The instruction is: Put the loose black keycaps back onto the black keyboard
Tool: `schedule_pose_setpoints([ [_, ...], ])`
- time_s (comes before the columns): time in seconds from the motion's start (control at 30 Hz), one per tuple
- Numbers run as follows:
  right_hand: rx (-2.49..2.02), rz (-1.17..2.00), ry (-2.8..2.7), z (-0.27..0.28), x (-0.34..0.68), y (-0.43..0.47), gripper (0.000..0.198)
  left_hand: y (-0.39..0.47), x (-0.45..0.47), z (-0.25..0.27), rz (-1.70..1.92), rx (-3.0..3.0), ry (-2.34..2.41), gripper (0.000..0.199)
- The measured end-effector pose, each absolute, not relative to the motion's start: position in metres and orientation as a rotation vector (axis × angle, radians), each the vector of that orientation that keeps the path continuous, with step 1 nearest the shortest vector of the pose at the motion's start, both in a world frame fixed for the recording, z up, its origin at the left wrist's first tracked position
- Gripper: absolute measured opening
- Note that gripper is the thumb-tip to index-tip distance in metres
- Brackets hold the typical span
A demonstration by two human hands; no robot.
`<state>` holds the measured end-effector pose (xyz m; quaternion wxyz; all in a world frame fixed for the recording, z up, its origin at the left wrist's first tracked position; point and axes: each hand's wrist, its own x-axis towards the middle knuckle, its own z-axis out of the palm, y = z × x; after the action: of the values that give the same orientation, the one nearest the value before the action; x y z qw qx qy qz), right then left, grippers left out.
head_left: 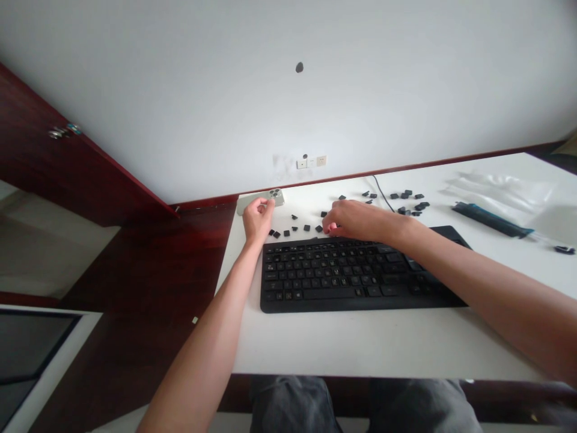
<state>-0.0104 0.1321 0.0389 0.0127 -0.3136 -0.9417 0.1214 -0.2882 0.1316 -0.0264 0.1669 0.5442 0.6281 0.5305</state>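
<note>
A black keyboard (329, 294) lies on the white table, with some key positions showing no caps. Loose black keycaps (306, 228) are scattered behind it. My left hand (258, 221) is raised over the keyboard's far left corner, in front of a phone (246, 203) lying camera side up. Its thumb and fingers are closed together; anything between them is too small to make out. Behind the keyboard's top edge, my right hand (351, 218) is low among the keycaps with its fingers curled in. What those fingertips hold, if anything, is hidden. My right forearm covers the keyboard's right part.
More keycaps (408, 193) lie at the back right beside the keyboard's cable (383, 193). Farther right are a clear plastic bag (505, 189) and a long dark strip-like object (491, 220). A wall with sockets (311, 162) stands behind the table (360, 346).
</note>
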Motion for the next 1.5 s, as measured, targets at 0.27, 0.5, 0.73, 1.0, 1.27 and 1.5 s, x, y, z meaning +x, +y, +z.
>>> schedule_pose_setpoints([
  [0.27, -0.963, 0.474, -2.855, 0.045, -0.01, 0.132, 0.019, 0.131, -0.288, -0.025, 1.556, 1.537, 1.751, 0.033],
  [0.5, -0.956, 0.606, -2.4, 0.064, -0.015, 0.13, 0.018, 0.108, -0.26, -0.002, 1.301, 1.763, 1.258, 0.044],
  [0.73, -0.908, 0.614, -2.341, 0.06, -0.025, 0.119, 0.015, 0.103, -0.253, 0.001, 1.175, 1.784, 1.116, 0.041],
  [1.0, -0.995, 0.503, -2.303, 0.063, -0.037, 0.11, 0.021, 0.105, -0.257, -0.001, 1.14, 1.617, 1.079, 0.042],
  [1.27, -1.062, 0.317, -2.345, 0.077, -0.066, 0.106, 0.019, 0.115, -0.263, -0.005, 1.204, 1.417, 1.015, 0.049],
  [1.5, -1.231, 0.294, -2.408, 0.088, -0.097, 0.123, 0.024, 0.126, -0.279, -0.014, 1.32, 1.318, 1.033, 0.05],
])
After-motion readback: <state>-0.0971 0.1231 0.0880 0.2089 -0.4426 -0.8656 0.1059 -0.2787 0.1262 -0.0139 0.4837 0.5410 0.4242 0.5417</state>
